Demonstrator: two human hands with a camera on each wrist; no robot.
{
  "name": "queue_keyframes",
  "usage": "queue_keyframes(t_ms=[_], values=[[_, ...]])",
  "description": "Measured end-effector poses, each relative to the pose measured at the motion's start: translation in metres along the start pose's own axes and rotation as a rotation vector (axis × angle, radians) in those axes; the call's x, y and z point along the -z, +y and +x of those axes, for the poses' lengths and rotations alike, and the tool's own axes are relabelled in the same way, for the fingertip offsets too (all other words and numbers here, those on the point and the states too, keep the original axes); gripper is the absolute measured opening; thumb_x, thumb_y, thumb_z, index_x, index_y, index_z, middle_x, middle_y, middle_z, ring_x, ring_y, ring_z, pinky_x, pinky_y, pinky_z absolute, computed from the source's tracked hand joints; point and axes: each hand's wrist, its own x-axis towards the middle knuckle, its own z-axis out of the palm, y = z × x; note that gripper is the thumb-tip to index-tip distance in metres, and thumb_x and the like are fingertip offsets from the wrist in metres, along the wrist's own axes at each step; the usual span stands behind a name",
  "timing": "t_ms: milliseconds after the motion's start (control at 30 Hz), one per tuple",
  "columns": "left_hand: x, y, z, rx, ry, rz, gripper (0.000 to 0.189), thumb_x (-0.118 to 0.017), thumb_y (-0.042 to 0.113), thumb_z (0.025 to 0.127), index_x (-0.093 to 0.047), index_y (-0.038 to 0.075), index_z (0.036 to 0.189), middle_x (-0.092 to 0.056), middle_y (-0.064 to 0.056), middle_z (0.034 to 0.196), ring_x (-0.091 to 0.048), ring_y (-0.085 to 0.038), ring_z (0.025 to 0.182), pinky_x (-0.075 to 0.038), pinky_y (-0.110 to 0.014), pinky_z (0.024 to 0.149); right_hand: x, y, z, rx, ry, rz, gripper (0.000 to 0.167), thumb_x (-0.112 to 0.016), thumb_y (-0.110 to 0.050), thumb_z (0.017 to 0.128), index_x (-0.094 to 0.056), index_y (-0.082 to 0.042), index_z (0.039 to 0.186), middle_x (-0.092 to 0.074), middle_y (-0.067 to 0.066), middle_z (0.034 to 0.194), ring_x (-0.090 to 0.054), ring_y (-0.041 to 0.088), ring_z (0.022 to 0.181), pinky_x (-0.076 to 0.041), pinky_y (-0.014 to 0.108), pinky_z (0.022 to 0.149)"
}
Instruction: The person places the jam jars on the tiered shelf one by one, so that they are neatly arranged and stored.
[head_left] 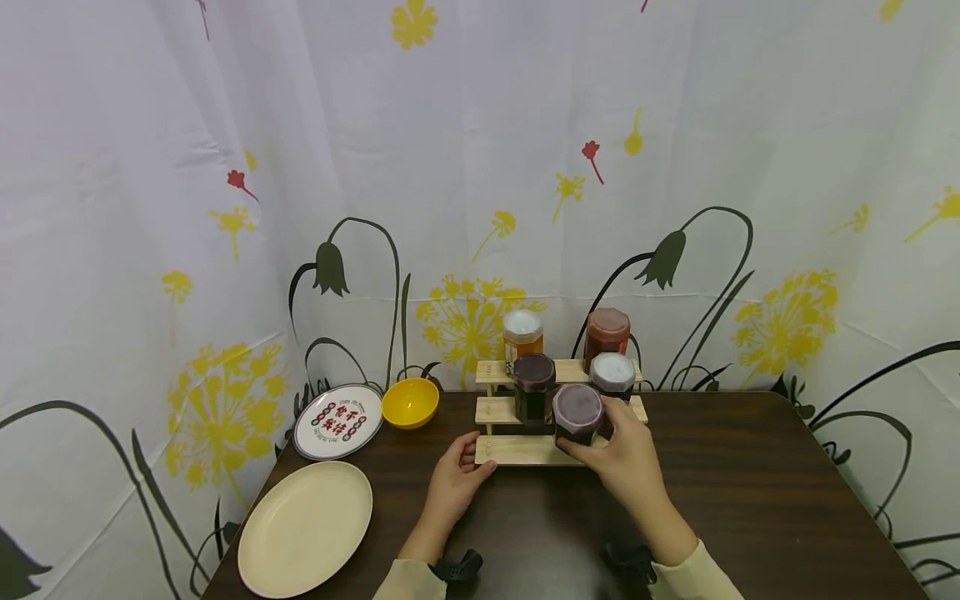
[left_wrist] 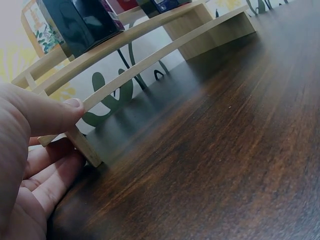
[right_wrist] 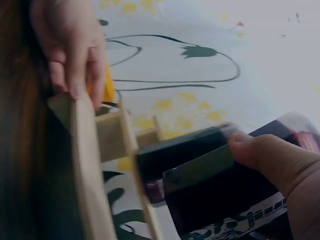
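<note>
A three-step wooden rack (head_left: pixel 517 450) stands on the table. My left hand (head_left: pixel 452 486) pinches the left end of its lowest step; in the left wrist view the thumb (left_wrist: pixel 55 116) lies on top and the fingers are underneath. My right hand (head_left: pixel 628 458) grips a dark jar (head_left: pixel 577 412) with a dull purple lid, just above the lowest step. Whether the jar touches the wood cannot be told. On the middle step are a dark-lidded jar (head_left: pixel 534 390) and a white-lidded jar (head_left: pixel 612 373). The top step bears an amber jar (head_left: pixel 522 337) and a red jar (head_left: pixel 607 332).
Left of the rack stand a yellow bowl (head_left: pixel 410 403), a white plate with red characters (head_left: pixel 337 422) and a large cream oval plate (head_left: pixel 306 530). A flower-printed curtain (head_left: pixel 465 208) hangs behind the dark wooden table (head_left: pixel 757 483).
</note>
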Motion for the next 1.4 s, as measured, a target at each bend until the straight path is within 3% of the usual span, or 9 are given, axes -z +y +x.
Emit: queue_keyframes(t_ms=[167, 500, 767, 1067, 1400], values=[[0.0, 0.0, 0.0, 0.004, 0.0, 0.006, 0.066, -0.086, 0.02, 0.096, -0.059, 0.002, 0.152, -0.069, -0.018, 0.13, -0.067, -0.028, 0.114, -0.059, -0.041, 0.098, -0.011, 0.005, -0.004, -0.071, -0.058, -0.051, 0.076, -0.107, -0.025, 0.068, -0.07, -0.007, 0.132, -0.075, 0.01, 0.126, -0.073, 0.027, 0.114, -0.061, 0.05, 0.094], [-0.001, 0.002, 0.0, 0.008, 0.0, -0.01, 0.065, -0.086, 0.019, 0.096, -0.058, 0.002, 0.152, -0.07, -0.018, 0.129, -0.068, -0.027, 0.113, -0.06, -0.035, 0.096, -0.029, 0.02, -0.008, -0.196, -0.141, -0.091, 0.077, -0.104, -0.031, 0.073, -0.067, -0.005, 0.135, -0.072, 0.014, 0.13, -0.07, 0.034, 0.123, -0.057, 0.055, 0.106], [-0.001, 0.002, 0.0, 0.01, -0.001, -0.018, 0.065, -0.086, 0.016, 0.095, -0.059, 0.001, 0.152, -0.071, -0.018, 0.128, -0.069, -0.027, 0.112, -0.06, -0.031, 0.093, -0.03, 0.018, -0.008, -0.236, -0.189, -0.171, 0.081, -0.099, -0.04, 0.079, -0.063, -0.004, 0.141, -0.07, 0.019, 0.136, -0.07, 0.038, 0.125, -0.056, 0.059, 0.105], [0.0, -0.001, 0.001, 0.01, -0.002, -0.022, 0.065, -0.087, 0.017, 0.095, -0.058, 0.001, 0.152, -0.07, -0.018, 0.128, -0.068, -0.026, 0.111, -0.058, -0.023, 0.09, -0.023, 0.007, -0.01, -0.341, -0.208, -0.258, 0.082, -0.097, -0.051, 0.079, -0.065, 0.005, 0.131, -0.075, 0.022, 0.123, -0.074, 0.04, 0.113, -0.059, 0.059, 0.095], [0.0, -0.001, 0.001, 0.005, 0.003, -0.013, 0.064, -0.087, 0.018, 0.095, -0.06, 0.003, 0.15, -0.07, -0.017, 0.128, -0.068, -0.026, 0.111, -0.059, -0.028, 0.092, -0.03, 0.015, -0.013, -0.363, -0.126, -0.208, 0.083, -0.098, -0.051, 0.078, -0.061, 0.001, 0.131, -0.078, 0.022, 0.111, -0.073, 0.032, 0.091, -0.055, 0.047, 0.071]])
